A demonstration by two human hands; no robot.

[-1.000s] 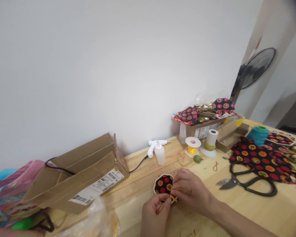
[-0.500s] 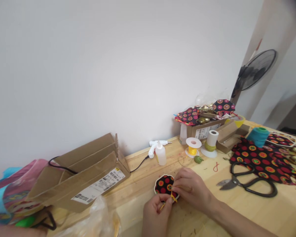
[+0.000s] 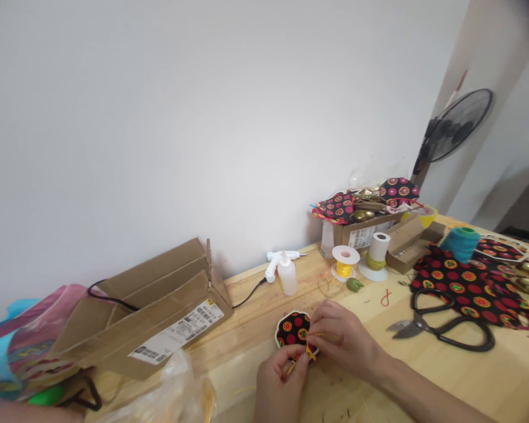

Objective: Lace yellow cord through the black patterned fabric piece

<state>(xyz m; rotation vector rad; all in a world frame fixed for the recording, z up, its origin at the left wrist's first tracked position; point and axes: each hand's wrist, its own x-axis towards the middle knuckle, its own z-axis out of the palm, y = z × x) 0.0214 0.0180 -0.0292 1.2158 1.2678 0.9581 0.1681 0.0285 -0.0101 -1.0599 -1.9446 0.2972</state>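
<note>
Both my hands pinch a thin yellow cord (image 3: 311, 351) over a round fabric-covered piece (image 3: 291, 332), black with red and orange flower dots and a pale scalloped edge. My left hand (image 3: 283, 376) is closed on the cord at the piece's near side, a short length poking out by the thumb. On the right, my right hand (image 3: 341, 335) is closed with thumb and forefinger on the cord just above the left fingertips. A small loop or knot shows between the two hands. The piece's near right part is hidden behind my fingers.
Large scissors (image 3: 441, 326) lie at right beside patterned cloth (image 3: 471, 288) and a turquoise thread spool (image 3: 462, 244). Behind my hands stand a glue bottle (image 3: 288, 275), a glue gun (image 3: 273, 264) and a yellow cord spool (image 3: 344, 265). A cardboard box (image 3: 158, 317) sits left.
The loop of yellow cord between my fingers looks slightly smaller and tighter. My hands have barely shifted, and the rest stays in place.
</note>
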